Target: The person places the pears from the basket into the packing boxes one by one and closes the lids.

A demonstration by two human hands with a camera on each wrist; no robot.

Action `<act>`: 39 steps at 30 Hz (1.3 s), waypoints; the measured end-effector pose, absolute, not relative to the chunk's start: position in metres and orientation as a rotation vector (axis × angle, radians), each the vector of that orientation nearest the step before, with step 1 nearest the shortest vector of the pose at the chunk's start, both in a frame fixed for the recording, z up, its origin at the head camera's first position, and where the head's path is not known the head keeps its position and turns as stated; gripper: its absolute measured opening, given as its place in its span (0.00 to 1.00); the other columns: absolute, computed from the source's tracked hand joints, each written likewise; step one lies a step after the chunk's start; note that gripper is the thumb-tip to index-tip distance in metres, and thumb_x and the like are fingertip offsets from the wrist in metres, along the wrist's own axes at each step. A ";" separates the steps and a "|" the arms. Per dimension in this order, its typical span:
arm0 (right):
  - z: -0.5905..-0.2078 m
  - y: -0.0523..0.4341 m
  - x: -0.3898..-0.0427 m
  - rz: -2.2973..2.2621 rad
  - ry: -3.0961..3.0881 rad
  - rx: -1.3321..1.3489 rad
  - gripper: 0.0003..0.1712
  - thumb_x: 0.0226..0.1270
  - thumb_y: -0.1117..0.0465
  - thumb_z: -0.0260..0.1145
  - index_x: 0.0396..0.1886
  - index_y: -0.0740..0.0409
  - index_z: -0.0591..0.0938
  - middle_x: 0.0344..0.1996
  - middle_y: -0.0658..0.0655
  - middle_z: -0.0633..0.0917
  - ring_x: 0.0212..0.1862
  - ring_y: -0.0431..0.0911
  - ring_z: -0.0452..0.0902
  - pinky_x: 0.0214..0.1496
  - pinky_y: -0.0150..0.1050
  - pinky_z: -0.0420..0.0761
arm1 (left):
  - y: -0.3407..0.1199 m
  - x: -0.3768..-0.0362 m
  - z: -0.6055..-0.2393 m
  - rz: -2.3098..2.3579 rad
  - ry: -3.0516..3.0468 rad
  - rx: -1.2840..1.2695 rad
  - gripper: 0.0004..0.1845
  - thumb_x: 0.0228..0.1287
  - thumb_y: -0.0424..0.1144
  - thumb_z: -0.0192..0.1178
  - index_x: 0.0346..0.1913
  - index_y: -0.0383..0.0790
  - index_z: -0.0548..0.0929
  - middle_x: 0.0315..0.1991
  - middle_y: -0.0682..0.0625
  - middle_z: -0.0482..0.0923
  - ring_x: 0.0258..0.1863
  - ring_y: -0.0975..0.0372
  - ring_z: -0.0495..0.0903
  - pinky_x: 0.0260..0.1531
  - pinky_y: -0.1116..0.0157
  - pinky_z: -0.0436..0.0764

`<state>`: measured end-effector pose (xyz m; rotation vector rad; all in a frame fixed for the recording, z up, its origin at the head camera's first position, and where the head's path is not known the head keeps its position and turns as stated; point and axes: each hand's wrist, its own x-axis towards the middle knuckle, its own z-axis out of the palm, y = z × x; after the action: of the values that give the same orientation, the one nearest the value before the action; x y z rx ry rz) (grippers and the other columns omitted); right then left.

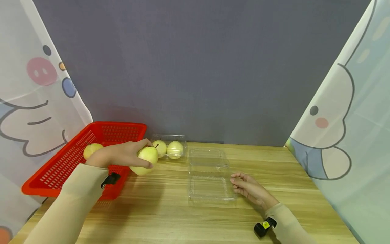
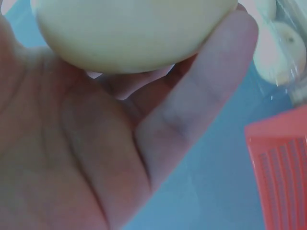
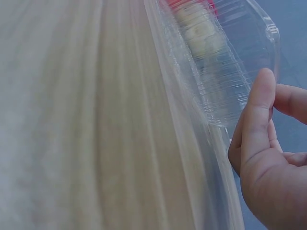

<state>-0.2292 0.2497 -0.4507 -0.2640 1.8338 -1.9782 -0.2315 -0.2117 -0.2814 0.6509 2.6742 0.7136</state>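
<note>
My left hand (image 1: 128,154) grips a pale yellow-green pear (image 1: 148,156) with a dark stem, beside the right wall of the red basket (image 1: 122,186). In the left wrist view, the thumb and fingers wrap around the pear (image 2: 139,33). An open, hinged clear plastic container (image 1: 210,186) lies on the table, its lid folded toward the back. At the container's right edge, my right hand (image 1: 251,189) pinches the rim between thumb and fingers. In the right wrist view, the thumb and index finger of the right hand (image 3: 268,153) meet at the clear edge.
Behind the held pear stands another clear container (image 1: 169,137) with two pears (image 1: 175,149) in it. One more pear (image 1: 92,150) sits in the basket, partly hidden by the left wrist. A grey backdrop (image 1: 195,67) borders the back of the wooden table (image 1: 170,220).
</note>
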 end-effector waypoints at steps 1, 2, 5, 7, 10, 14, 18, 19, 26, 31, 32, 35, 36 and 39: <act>-0.450 0.250 -0.229 -1.980 1.834 -0.266 0.24 0.76 0.63 0.60 0.61 0.75 0.63 0.42 0.57 0.75 0.38 0.40 0.78 0.43 0.30 0.82 | -0.209 -0.232 -0.283 0.710 2.670 0.657 0.32 0.55 0.55 0.69 0.58 0.45 0.70 0.36 0.51 0.78 0.35 0.58 0.77 0.36 0.59 0.77; -0.450 0.250 -0.229 -1.982 1.833 -0.264 0.24 0.76 0.64 0.59 0.61 0.75 0.63 0.42 0.57 0.75 0.38 0.40 0.78 0.43 0.30 0.82 | -0.206 -0.232 -0.284 0.702 2.671 0.662 0.32 0.55 0.55 0.69 0.58 0.46 0.70 0.35 0.51 0.78 0.35 0.58 0.77 0.35 0.59 0.77; -0.450 0.249 -0.229 -1.989 1.830 -0.258 0.24 0.76 0.64 0.59 0.60 0.75 0.63 0.42 0.58 0.74 0.38 0.40 0.77 0.42 0.30 0.82 | -0.198 -0.232 -0.290 0.703 2.671 0.678 0.32 0.54 0.56 0.69 0.58 0.48 0.70 0.34 0.52 0.78 0.34 0.59 0.77 0.35 0.59 0.77; -0.450 0.249 -0.229 -1.991 1.829 -0.257 0.24 0.76 0.64 0.60 0.60 0.75 0.63 0.42 0.58 0.75 0.38 0.40 0.77 0.42 0.30 0.82 | -0.193 -0.232 -0.294 0.712 2.673 0.700 0.31 0.54 0.56 0.69 0.57 0.49 0.70 0.34 0.52 0.78 0.33 0.59 0.77 0.35 0.59 0.77; -0.450 0.248 -0.229 -1.992 1.830 -0.255 0.25 0.76 0.65 0.60 0.60 0.76 0.63 0.42 0.58 0.75 0.37 0.40 0.77 0.42 0.30 0.82 | -0.185 -0.234 -0.300 0.748 2.659 0.733 0.30 0.55 0.56 0.70 0.56 0.50 0.71 0.34 0.52 0.79 0.33 0.59 0.78 0.36 0.59 0.77; -0.449 0.247 -0.230 -1.990 1.831 -0.256 0.26 0.75 0.65 0.60 0.61 0.76 0.62 0.41 0.58 0.75 0.38 0.40 0.77 0.41 0.30 0.82 | -0.177 -0.236 -0.309 0.779 2.648 0.776 0.31 0.56 0.57 0.69 0.59 0.50 0.71 0.37 0.52 0.77 0.34 0.59 0.77 0.37 0.59 0.78; -0.450 0.247 -0.230 -1.993 1.828 -0.259 0.25 0.75 0.65 0.60 0.61 0.76 0.62 0.41 0.57 0.76 0.37 0.40 0.77 0.42 0.30 0.82 | -0.169 -0.236 -0.315 0.808 2.649 0.808 0.32 0.56 0.58 0.69 0.59 0.52 0.70 0.38 0.53 0.77 0.36 0.59 0.77 0.37 0.59 0.78; -0.451 0.247 -0.230 -1.993 1.828 -0.255 0.24 0.75 0.65 0.60 0.60 0.75 0.62 0.41 0.57 0.76 0.37 0.40 0.77 0.42 0.29 0.82 | -0.166 -0.235 -0.316 0.827 2.642 0.810 0.32 0.56 0.58 0.69 0.60 0.52 0.70 0.38 0.52 0.77 0.36 0.59 0.77 0.37 0.59 0.78; -0.454 0.246 -0.229 -1.990 1.826 -0.222 0.26 0.75 0.65 0.60 0.61 0.76 0.61 0.42 0.58 0.75 0.36 0.40 0.78 0.41 0.29 0.82 | -0.146 -0.230 -0.327 0.956 2.650 0.766 0.33 0.55 0.56 0.70 0.60 0.49 0.70 0.35 0.52 0.79 0.33 0.60 0.78 0.37 0.59 0.78; -0.454 0.246 -0.229 -1.989 1.835 -0.227 0.25 0.75 0.66 0.60 0.61 0.75 0.62 0.41 0.57 0.75 0.37 0.40 0.77 0.41 0.30 0.82 | -0.127 -0.228 -0.333 1.073 2.638 0.690 0.34 0.56 0.56 0.69 0.62 0.47 0.70 0.38 0.52 0.80 0.34 0.60 0.79 0.38 0.60 0.79; -0.453 0.246 -0.229 -1.989 1.836 -0.228 0.24 0.75 0.66 0.60 0.61 0.75 0.62 0.41 0.57 0.75 0.37 0.40 0.76 0.41 0.30 0.82 | -0.124 -0.228 -0.334 1.088 2.636 0.681 0.35 0.56 0.56 0.69 0.63 0.47 0.70 0.39 0.52 0.80 0.34 0.60 0.80 0.38 0.59 0.80; -0.452 0.246 -0.229 -1.992 1.836 -0.226 0.24 0.75 0.66 0.60 0.60 0.75 0.62 0.41 0.57 0.75 0.38 0.40 0.76 0.41 0.29 0.82 | -0.115 -0.227 -0.338 1.136 2.622 0.656 0.37 0.56 0.56 0.70 0.64 0.45 0.70 0.42 0.51 0.79 0.37 0.60 0.80 0.39 0.59 0.80; -0.451 0.247 -0.229 -1.993 1.835 -0.227 0.24 0.75 0.66 0.60 0.61 0.75 0.62 0.41 0.57 0.75 0.38 0.40 0.76 0.41 0.29 0.82 | -0.112 -0.227 -0.339 1.149 2.616 0.657 0.37 0.55 0.56 0.70 0.64 0.44 0.70 0.42 0.51 0.79 0.37 0.60 0.80 0.40 0.59 0.80; -0.450 0.248 -0.229 -1.992 1.832 -0.240 0.24 0.75 0.65 0.60 0.60 0.75 0.62 0.41 0.57 0.75 0.38 0.39 0.76 0.42 0.29 0.82 | -0.103 -0.228 -0.343 1.203 2.573 0.666 0.36 0.55 0.56 0.70 0.63 0.43 0.71 0.42 0.51 0.79 0.38 0.59 0.80 0.39 0.59 0.80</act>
<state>-0.2289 0.2479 -0.4502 -0.2402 1.8320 -1.9917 -0.2283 -0.1029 -0.3433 0.6658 2.5733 1.2029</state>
